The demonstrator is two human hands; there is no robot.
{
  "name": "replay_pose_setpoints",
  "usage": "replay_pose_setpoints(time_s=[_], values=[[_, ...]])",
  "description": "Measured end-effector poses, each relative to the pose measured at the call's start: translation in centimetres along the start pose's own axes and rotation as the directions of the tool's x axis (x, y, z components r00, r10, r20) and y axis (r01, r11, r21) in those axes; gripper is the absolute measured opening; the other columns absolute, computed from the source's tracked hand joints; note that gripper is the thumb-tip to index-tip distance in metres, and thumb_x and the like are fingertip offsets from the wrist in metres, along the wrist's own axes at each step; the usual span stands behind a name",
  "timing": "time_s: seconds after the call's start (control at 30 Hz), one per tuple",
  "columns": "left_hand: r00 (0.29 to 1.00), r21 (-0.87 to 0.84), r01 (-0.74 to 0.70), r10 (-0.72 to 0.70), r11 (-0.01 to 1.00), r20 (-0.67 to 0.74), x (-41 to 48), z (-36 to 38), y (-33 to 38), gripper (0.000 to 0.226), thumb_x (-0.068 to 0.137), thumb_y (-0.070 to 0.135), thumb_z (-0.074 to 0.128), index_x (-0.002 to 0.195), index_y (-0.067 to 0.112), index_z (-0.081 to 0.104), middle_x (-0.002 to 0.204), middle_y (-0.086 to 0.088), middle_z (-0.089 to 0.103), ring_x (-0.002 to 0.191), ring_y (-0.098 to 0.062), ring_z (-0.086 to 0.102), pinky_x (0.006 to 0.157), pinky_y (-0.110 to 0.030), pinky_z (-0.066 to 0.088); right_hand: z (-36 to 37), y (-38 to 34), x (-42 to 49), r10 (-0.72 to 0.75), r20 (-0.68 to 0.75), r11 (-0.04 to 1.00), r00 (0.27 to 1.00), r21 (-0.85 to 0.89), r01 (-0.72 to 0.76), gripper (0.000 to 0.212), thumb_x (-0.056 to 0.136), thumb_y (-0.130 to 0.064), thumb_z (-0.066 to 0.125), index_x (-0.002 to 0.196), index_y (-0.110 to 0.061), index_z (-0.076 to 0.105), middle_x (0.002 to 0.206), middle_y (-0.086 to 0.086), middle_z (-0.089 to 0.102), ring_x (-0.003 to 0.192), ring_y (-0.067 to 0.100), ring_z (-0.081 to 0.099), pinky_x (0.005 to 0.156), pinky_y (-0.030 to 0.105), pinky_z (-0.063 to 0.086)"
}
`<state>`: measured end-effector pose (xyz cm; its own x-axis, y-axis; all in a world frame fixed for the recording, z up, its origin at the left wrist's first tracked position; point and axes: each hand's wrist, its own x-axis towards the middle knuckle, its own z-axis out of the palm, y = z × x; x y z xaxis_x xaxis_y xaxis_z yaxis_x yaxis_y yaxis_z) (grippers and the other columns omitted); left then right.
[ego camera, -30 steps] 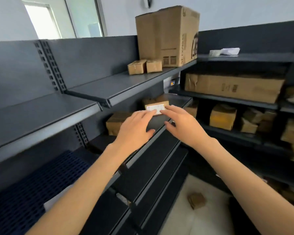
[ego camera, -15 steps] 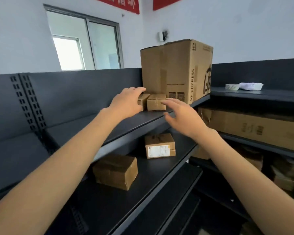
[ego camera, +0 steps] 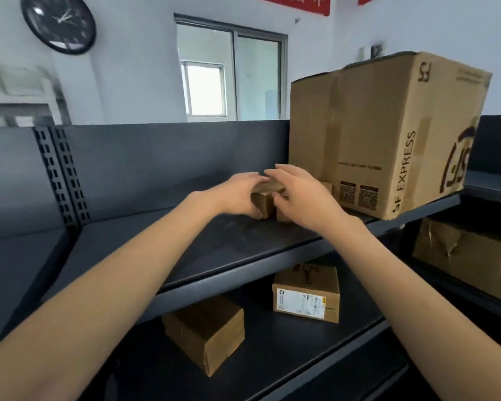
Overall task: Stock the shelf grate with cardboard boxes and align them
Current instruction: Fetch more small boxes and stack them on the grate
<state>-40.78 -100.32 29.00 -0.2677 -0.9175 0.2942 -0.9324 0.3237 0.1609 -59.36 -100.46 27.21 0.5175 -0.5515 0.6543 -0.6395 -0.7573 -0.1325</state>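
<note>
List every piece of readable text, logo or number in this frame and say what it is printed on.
"SF EXPRESS": side of the large cardboard box, running vertically.
"SF": its upper corner, plus a big SF logo, partly cut off.
Two code squares and a small print line on that box: unreadable.
White label on the small box below: too small.
Red banners: cropped, blurred.
Clock: numerals illegible.

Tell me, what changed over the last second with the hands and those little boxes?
Both hands rose from the labelled box on the lower shelf to the top shelf. The left hand and right hand now close around the two small boxes beside the big SF Express carton. The carton, the labelled box and the plain box stayed put.
</note>
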Motion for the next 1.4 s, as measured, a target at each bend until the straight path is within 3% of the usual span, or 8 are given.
replay_pose_setpoints(time_s=[0.2,0.33,0.57,0.77,1.0,1.13,1.27,1.4], values=[[0.989,-0.108,0.15,-0.149,0.983,0.012,1.5,1.9,0.1,0.071,0.068,0.034,0.08,0.133,0.029,0.051,0.119,0.01,0.062,0.108,-0.012,0.058,0.091,-0.029,0.046,0.8,3.0,2.3,-0.109,-0.02,0.99,0.994,0.09,0.111,0.051,0.091,-0.016,0.055,0.141,-0.023,0.044,0.148,0.002,0.04,0.138,0.018,0.031,0.107,0.038,0.038],[0.967,-0.061,0.249,-0.251,0.967,-0.031,0.1,1.3,-0.1,0.057,0.066,0.028,0.082,0.119,0.027,0.061,0.103,0.011,0.069,0.097,-0.009,0.063,0.09,-0.034,0.048,1.5,2.4,2.7,-0.172,0.01,0.978,0.985,0.121,0.17,0.052,0.091,-0.017,0.054,0.141,-0.024,0.043,0.149,0.002,0.038,0.139,0.019,0.028,0.104,0.044,0.041],[0.883,0.047,0.419,-0.395,0.907,-0.253,-9.3,-3.9,-1.6,0.08,0.067,0.035,0.083,0.138,0.021,0.05,0.133,0.0,0.055,0.12,-0.021,0.05,0.101,-0.034,0.038,2.0,-3.7,4.6,-0.295,0.045,0.947,0.954,0.146,0.286,0.058,0.086,-0.031,0.058,0.141,-0.029,0.04,0.148,-0.002,0.039,0.135,0.022,0.034,0.099,0.042,0.041],[0.769,0.077,0.578,-0.511,0.813,-0.384,-23.3,-10.5,-1.0,0.07,0.066,0.034,0.082,0.131,0.027,0.056,0.123,0.001,0.062,0.111,-0.019,0.054,0.09,-0.031,0.04,3.0,-17.7,4.8,-0.52,0.093,0.777,0.849,0.464,0.425,0.073,0.081,-0.036,0.071,0.143,-0.023,0.034,0.148,0.003,0.037,0.129,0.024,0.041,0.102,0.038,0.039],[0.603,0.161,0.766,-0.609,0.622,-0.516,-45.9,-15.8,1.7,0.068,0.067,0.036,0.081,0.13,0.026,0.058,0.122,-0.003,0.064,0.108,-0.022,0.056,0.089,-0.036,0.042,3.1,-39.2,-1.3,-0.716,-0.03,0.509,0.697,0.661,0.551,0.077,0.084,-0.029,0.07,0.148,-0.018,0.028,0.15,0.004,0.033,0.133,0.023,0.036,0.106,0.036,0.033],[0.502,0.179,0.848,-0.646,0.499,-0.575,-58.7,-17.4,3.6,0.062,0.065,0.035,0.082,0.122,0.019,0.062,0.119,-0.005,0.066,0.106,-0.023,0.057,0.085,-0.03,0.037,3.3,-50.7,-7.2,-0.769,-0.064,0.379,0.636,0.755,0.535,0.08,0.085,-0.029,0.068,0.151,-0.021,0.023,0.156,0.0,0.023,0.137,0.02,0.031,0.107,0.031,0.031],[0.403,0.189,0.912,-0.713,0.364,-0.574,-68.9,-17.4,5.4,0.067,0.068,0.037,0.08,0.129,0.02,0.059,0.128,-0.005,0.06,0.117,-0.027,0.052,0.096,-0.038,0.04,4.3,-59.5,-13.4,-0.775,-0.12,0.247,0.621,0.846,0.473,0.076,0.085,-0.029,0.068,0.149,-0.025,0.026,0.152,-0.004,0.027,0.131,0.016,0.036,0.099,0.025,0.034],[0.295,0.147,0.955,-0.771,0.258,-0.565,-79.7,-15.9,6.1,0.076,0.068,0.046,0.078,0.136,0.024,0.053,0.134,0.0,0.056,0.122,-0.026,0.046,0.097,-0.037,0.038,6.6,-68.2,-19.3,-0.843,-0.08,0.195,0.533,0.877,0.44,0.078,0.084,-0.03,0.067,0.149,-0.027,0.023,0.155,-0.003,0.021,0.133,0.022,0.036,0.103,0.04,0.04]])
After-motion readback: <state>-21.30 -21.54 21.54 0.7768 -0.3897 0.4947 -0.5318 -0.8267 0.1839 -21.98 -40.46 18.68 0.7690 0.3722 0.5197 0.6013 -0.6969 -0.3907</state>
